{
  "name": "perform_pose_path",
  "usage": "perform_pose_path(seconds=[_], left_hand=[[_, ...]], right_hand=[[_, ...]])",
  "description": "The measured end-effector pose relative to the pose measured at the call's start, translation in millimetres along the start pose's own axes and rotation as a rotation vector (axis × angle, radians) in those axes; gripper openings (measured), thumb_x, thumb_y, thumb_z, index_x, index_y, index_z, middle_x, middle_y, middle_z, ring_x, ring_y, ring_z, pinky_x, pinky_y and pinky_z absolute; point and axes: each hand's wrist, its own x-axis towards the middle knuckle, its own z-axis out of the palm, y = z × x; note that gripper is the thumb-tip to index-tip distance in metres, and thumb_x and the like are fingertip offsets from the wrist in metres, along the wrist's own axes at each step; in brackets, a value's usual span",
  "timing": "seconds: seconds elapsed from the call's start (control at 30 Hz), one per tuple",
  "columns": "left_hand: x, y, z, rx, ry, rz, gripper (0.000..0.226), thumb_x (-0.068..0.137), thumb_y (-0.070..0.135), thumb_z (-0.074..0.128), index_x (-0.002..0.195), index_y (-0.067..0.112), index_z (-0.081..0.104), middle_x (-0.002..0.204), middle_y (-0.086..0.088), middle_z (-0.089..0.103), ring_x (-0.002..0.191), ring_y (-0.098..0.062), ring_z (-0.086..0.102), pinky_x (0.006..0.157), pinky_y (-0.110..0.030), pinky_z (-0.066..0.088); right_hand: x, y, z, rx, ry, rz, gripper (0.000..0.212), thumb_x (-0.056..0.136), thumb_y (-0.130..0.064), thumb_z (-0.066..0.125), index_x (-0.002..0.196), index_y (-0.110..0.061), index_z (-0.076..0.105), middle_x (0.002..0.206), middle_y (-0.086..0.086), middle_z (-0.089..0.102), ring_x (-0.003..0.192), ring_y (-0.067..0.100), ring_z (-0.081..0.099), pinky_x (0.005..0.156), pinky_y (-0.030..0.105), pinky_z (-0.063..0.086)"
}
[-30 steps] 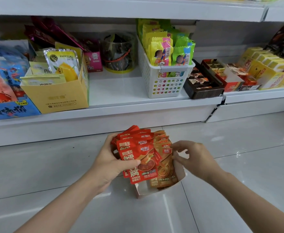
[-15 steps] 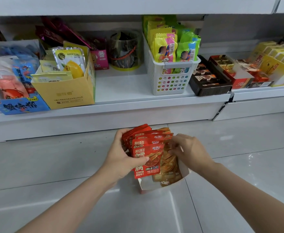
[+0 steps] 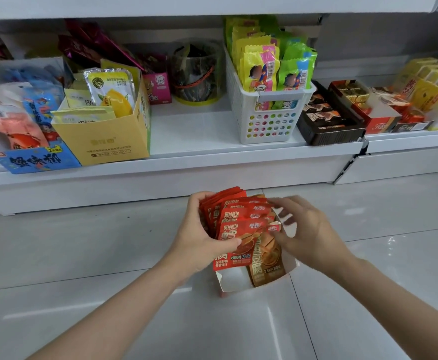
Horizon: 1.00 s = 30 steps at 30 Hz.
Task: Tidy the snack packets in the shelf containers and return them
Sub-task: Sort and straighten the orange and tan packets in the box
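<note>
Left hand (image 3: pixel 199 240) grips red snack packets (image 3: pixel 238 224); right hand (image 3: pixel 308 229) pinches one over white carton (image 3: pixel 236 281). Yellow box (image 3: pixel 108 141) and white basket (image 3: pixel 269 123) flank the shelf (image 3: pixel 192 131) gap.

1. The floor tiles (image 3: pixel 82 255) are glossy and smooth, throwing back streaks of light.
2. On them, the small box (image 3: pixel 234 283) looks like matt white card.
3. In it, the red packets (image 3: pixel 241 224) are shiny printed film.
4. Above, the white basket (image 3: pixel 269 120) is perforated plastic.
5. Left of the basket, the yellow box (image 3: pixel 108 144) is matt cardboard.
</note>
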Motion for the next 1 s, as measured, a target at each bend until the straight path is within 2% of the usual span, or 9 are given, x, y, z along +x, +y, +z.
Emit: perform_pose_path(seconds=[0.13,0.23,0.37,0.47,0.57,0.7,0.8,0.93,1.0], left_hand=[[1,5,2,-0.014,-0.05,-0.021,0.088,0.06,0.017,0.093,0.117,0.057,0.04,0.109,0.027,0.059,0.102,0.0,0.065,0.072,-0.027,0.061],[-2,6,8,0.006,-0.117,-0.074,0.089,0.067,0.017,0.09,0.119,0.06,0.033,0.121,0.016,0.055,0.108,-0.011,0.064,0.081,-0.034,0.062],[-2,7,14,-0.004,-0.239,-0.086,0.098,0.071,0.0,0.083,0.121,0.061,0.025,0.128,0.005,0.05,0.11,-0.017,0.064,0.082,-0.032,0.061],[2,11,18,-0.006,-0.258,-0.112,0.101,0.069,-0.005,0.08,0.127,0.054,0.022,0.128,0.001,0.05,0.114,-0.021,0.062,0.088,-0.04,0.06],[5,14,12,-0.013,-0.257,-0.138,0.097,0.064,0.009,0.084,0.136,0.042,0.026,0.127,0.001,0.057,0.114,-0.017,0.063,0.093,-0.042,0.057],[11,13,-14,0.244,-0.256,-0.018,0.075,0.064,0.024,0.093,0.118,0.041,0.044,0.117,0.016,0.06,0.098,0.01,0.062,0.08,-0.014,0.054],[9,10,-23,0.46,-0.288,0.027,0.075,0.06,0.038,0.093,0.114,0.043,0.042,0.117,0.021,0.058,0.099,0.009,0.06,0.082,-0.015,0.054],[7,6,-27,0.728,-0.283,0.186,0.078,0.062,0.047,0.088,0.126,0.037,0.043,0.125,0.02,0.049,0.11,0.0,0.055,0.097,-0.026,0.05],[7,4,-29,0.86,-0.291,0.267,0.082,0.065,0.053,0.084,0.133,0.032,0.045,0.127,0.019,0.045,0.114,-0.001,0.052,0.099,-0.026,0.047]], right_hand=[[-15,-27,12,0.125,-0.223,0.119,0.067,0.061,-0.05,0.09,0.116,-0.027,0.058,0.103,-0.019,0.065,0.089,-0.007,0.063,0.075,0.007,0.05],[-19,-29,22,0.159,-0.158,0.204,0.061,0.063,-0.045,0.091,0.11,-0.025,0.057,0.098,-0.019,0.067,0.086,-0.008,0.062,0.07,0.003,0.047],[-21,-25,28,0.281,-0.126,0.236,0.048,0.061,-0.032,0.093,0.096,-0.031,0.06,0.085,-0.019,0.073,0.078,-0.003,0.07,0.071,0.016,0.056],[-21,-27,30,0.304,-0.078,0.215,0.048,0.061,-0.031,0.093,0.09,-0.039,0.056,0.087,-0.035,0.066,0.078,-0.01,0.066,0.064,0.007,0.049],[-20,-23,33,0.335,-0.05,0.204,0.053,0.063,-0.029,0.093,0.098,-0.039,0.055,0.094,-0.037,0.065,0.085,-0.014,0.063,0.066,0.003,0.046],[-21,-18,36,0.285,-0.11,0.181,0.066,0.066,-0.032,0.091,0.12,-0.033,0.053,0.101,-0.023,0.068,0.095,-0.007,0.064,0.079,0.012,0.051],[-21,-18,42,0.194,-0.167,0.135,0.075,0.07,-0.034,0.089,0.132,-0.031,0.047,0.112,-0.023,0.063,0.102,-0.004,0.061,0.09,0.019,0.051],[-26,-21,58,0.191,-0.156,0.124,0.073,0.072,-0.032,0.088,0.123,-0.042,0.036,0.1,-0.038,0.049,0.099,-0.034,0.042,0.084,-0.003,0.035],[-29,-19,64,0.18,-0.171,0.132,0.072,0.073,-0.032,0.087,0.125,-0.038,0.038,0.1,-0.041,0.045,0.096,-0.042,0.032,0.078,-0.01,0.029]])
